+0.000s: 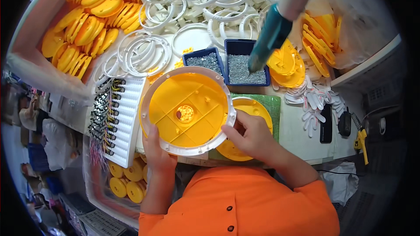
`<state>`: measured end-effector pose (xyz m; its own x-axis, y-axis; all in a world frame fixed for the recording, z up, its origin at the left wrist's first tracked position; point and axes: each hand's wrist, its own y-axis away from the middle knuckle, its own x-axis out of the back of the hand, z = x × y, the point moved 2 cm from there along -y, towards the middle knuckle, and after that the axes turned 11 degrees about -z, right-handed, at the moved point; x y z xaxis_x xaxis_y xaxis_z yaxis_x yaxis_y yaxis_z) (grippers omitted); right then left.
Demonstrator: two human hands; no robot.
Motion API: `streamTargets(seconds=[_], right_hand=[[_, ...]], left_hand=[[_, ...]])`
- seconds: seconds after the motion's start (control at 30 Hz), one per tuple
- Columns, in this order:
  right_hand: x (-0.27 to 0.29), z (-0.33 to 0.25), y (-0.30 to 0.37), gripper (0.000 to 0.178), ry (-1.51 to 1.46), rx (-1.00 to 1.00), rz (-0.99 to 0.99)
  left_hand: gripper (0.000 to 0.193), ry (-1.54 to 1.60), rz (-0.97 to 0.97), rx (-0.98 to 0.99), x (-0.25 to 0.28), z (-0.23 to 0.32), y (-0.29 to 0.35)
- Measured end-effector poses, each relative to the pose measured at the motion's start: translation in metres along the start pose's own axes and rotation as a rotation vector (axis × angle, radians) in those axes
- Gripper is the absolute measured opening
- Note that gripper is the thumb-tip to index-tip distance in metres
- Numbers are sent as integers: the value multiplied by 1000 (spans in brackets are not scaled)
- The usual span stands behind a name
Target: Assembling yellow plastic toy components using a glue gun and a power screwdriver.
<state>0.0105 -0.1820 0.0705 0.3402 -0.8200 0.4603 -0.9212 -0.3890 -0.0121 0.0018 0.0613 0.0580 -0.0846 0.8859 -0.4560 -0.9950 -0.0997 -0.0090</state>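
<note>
A round yellow plastic disc with a white ring around its rim (186, 109) is held up over the bench, ribbed inner side facing me. My left hand (156, 150) grips its lower left edge. At the lower right edge my right hand (249, 134) holds the white ring with fingers closed on it. Under the right hand lies another yellow disc (256, 109) on a green mat (273, 105). A teal powered screwdriver (271, 37) hangs from above over two blue trays of small screws (245, 67).
A pile of white rings (201, 4) fills the back of the bench, with yellow discs (89, 22) stacked at back left and more yellow discs in a bag (321, 35) at right. A white tray of wired parts (114, 118) sits left. Small white pieces (313, 100) lie right.
</note>
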Motion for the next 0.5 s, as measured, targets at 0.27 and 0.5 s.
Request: streamTargets(seconds=[0.27, 0.5], right_hand=[[17, -21, -11, 27, 211, 366, 274], [27, -32, -16, 27, 599, 338, 196]], left_hand=[[78, 144, 3, 52, 18, -3, 1], [62, 656, -408, 257, 27, -23, 12]])
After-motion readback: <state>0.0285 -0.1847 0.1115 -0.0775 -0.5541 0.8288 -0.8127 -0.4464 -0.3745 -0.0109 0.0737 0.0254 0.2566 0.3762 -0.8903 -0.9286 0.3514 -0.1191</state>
